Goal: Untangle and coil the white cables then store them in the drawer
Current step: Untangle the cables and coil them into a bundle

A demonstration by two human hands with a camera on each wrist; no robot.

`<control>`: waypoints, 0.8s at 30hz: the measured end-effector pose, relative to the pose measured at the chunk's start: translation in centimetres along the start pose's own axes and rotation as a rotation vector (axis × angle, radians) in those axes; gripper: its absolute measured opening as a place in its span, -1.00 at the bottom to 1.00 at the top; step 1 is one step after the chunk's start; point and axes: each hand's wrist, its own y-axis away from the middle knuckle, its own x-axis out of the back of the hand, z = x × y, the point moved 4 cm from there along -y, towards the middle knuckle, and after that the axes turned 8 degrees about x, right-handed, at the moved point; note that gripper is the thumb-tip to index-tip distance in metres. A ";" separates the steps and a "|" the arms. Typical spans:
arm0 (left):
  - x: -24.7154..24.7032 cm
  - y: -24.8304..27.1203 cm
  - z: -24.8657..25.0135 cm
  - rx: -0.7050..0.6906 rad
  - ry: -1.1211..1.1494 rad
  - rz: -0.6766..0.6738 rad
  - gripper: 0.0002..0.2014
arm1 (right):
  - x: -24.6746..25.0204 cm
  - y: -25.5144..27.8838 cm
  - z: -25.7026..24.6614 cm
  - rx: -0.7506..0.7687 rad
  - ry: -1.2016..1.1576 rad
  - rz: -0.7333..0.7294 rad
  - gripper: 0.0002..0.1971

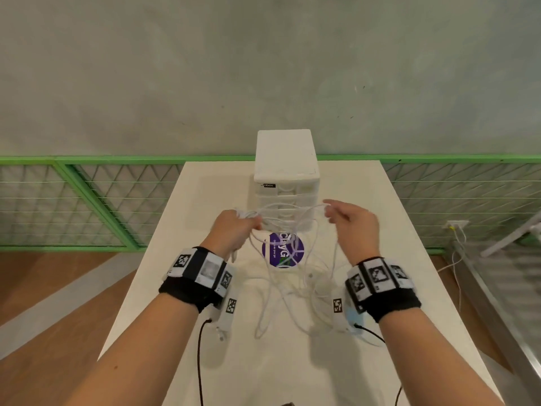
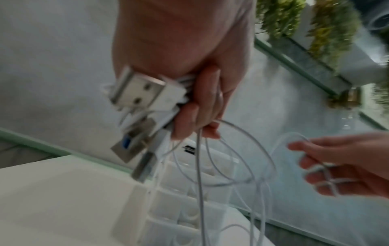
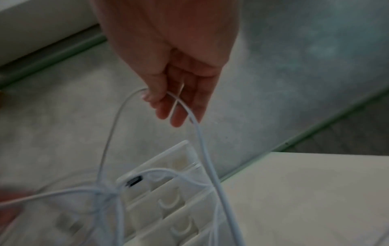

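Thin white cables (image 1: pixel 288 276) hang in a tangle between my raised hands and trail down onto the white table (image 1: pixel 395 259). My left hand (image 1: pixel 234 227) grips a bunch of cable ends; in the left wrist view several USB plugs (image 2: pixel 143 93) stick out of its fist (image 2: pixel 195 106). My right hand (image 1: pixel 348 218) pinches one cable strand (image 3: pixel 197 129) between thumb and fingers (image 3: pixel 166 103), held up at the same height. The white drawer unit (image 1: pixel 285 177) stands just beyond the hands, its drawers closed.
A round purple sticker (image 1: pixel 282 250) lies on the table under the hanging cables. White adapters (image 1: pixel 325 288) sit among the cable loops on the table. A green mesh fence (image 1: pixel 87 200) runs behind the table. Other wires (image 1: pixel 456 253) dangle from a socket at right.
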 end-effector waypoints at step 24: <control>-0.7 0.6 2.9 -0.162 -0.030 0.173 -0.79 | -3.6 0.5 -2.1 -0.015 0.170 -0.461 -0.65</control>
